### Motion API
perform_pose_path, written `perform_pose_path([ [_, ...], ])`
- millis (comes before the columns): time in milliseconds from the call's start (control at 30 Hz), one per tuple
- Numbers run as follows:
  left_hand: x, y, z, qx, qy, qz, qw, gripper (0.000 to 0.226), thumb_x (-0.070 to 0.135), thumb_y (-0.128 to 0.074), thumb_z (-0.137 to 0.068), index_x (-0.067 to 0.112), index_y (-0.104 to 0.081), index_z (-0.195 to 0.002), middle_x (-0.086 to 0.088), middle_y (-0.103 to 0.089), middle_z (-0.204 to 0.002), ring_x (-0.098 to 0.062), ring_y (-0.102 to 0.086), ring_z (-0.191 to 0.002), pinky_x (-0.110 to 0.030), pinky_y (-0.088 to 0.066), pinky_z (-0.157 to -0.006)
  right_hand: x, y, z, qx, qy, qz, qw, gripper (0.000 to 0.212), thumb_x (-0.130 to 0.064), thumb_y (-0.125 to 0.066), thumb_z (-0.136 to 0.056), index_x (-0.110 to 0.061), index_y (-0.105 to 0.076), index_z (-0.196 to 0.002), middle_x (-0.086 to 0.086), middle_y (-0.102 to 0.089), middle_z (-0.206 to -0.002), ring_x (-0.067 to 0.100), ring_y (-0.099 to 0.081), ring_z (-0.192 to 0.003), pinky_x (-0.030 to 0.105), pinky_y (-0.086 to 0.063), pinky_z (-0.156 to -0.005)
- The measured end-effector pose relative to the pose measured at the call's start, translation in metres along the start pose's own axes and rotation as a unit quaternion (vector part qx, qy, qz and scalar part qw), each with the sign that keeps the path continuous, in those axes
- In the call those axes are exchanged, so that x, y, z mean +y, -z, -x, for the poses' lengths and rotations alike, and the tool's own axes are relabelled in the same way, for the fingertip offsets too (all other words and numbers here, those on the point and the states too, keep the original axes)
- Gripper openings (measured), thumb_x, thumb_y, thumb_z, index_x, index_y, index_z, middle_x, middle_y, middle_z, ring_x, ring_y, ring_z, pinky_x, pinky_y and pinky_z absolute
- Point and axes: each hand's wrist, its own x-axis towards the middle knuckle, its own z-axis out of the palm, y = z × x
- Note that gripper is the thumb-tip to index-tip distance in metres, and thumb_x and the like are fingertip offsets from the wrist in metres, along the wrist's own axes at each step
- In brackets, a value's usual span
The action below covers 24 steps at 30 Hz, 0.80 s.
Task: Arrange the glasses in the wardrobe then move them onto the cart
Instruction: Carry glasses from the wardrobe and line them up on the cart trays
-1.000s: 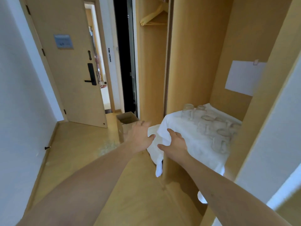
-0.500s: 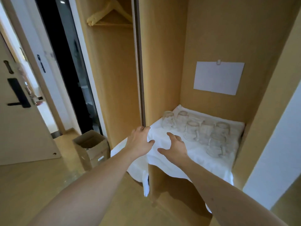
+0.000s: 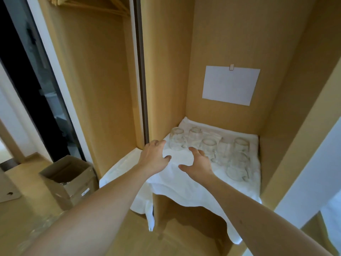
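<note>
While our two bare arms reach into the light wooden wardrobe, we judge the task to be at its very start: no glass is in hand and no cart shows anywhere in the view.

We take the white cloth draped over the wardrobe shelf as our landmark. On the back half of that cloth stand the clear glass mugs, mouth down as far as we can tell, six or so, in a loose cluster and not a neat row. One sits at the cloth's back left corner, others run behind and to the right, and the nearest stands by the cloth's right edge, apart from the rest. The exact count is hard to fix, since clear glass blurs against white fabric.

Our left hand hovers over the cloth's left front part, its fingers loosely spread and pointing toward the back-left mug, just short of it. Our right hand hangs over the middle of the cloth, fingers spread wide with the thumb out, close to the middle mug but holding nothing. Whether either palm touches the fabric we cannot tell.

Left of the cloth, on the floor, an open brown cardboard box stands. Above the cloth, a blank white sheet of paper is clipped to the back panel.

Both parts of the job remain: lining up the mugs on the cloth, then carrying them off to the cart.
</note>
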Motion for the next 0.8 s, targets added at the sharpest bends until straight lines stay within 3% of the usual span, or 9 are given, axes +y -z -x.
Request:
perform_pose_path([
  [267,-0.01,-0.02,-0.085,-0.007,-0.016,0.004,1.0,0.044,0.039,-0.066,-0.092,0.02,-0.053,-0.13,-0.006,-0.054,-0.124,-0.031,-0.05,-0.12,-0.048,-0.05,-0.093,0.011,0.006,-0.095,0.022,-0.018,0.006,1.0,0.084,-0.045,-0.075,-0.083,-0.026,-0.035,-0.154,0.006,-0.04,-0.152,0.03,-0.039,-0.138,0.043,-0.041,-0.11],
  [400,-0.014,-0.036,-0.147,-0.027,-0.02,0.011,0.999,0.05,0.041,-0.065,-0.093,0.023,-0.05,-0.136,-0.006,-0.051,-0.132,-0.031,-0.047,-0.123,-0.044,-0.047,-0.097,0.021,0.011,-0.151,0.031,-0.027,0.035,0.999,0.08,-0.046,-0.077,-0.08,-0.027,-0.04,-0.148,0.008,-0.043,-0.146,0.031,-0.04,-0.134,0.038,-0.038,-0.108],
  [600,-0.016,-0.077,-0.224,-0.058,-0.032,-0.023,0.998,0.075,0.044,-0.072,-0.084,0.021,-0.041,-0.148,-0.009,-0.047,-0.143,-0.033,-0.047,-0.128,-0.037,-0.042,-0.101,0.039,0.012,-0.22,0.031,-0.034,0.07,0.996,0.089,-0.045,-0.078,-0.079,-0.028,-0.033,-0.154,0.01,-0.031,-0.155,0.033,-0.027,-0.142,0.04,-0.034,-0.112],
  [800,-0.026,-0.103,-0.263,-0.146,-0.054,-0.057,0.986,0.103,0.047,-0.084,-0.069,0.039,-0.029,-0.156,-0.009,-0.028,-0.158,-0.033,-0.032,-0.142,-0.042,-0.035,-0.115,0.053,0.003,-0.258,-0.07,-0.031,0.114,0.99,0.107,-0.03,-0.084,-0.075,-0.03,-0.017,-0.158,0.012,-0.015,-0.159,0.036,-0.024,-0.143,0.041,-0.038,-0.109],
])
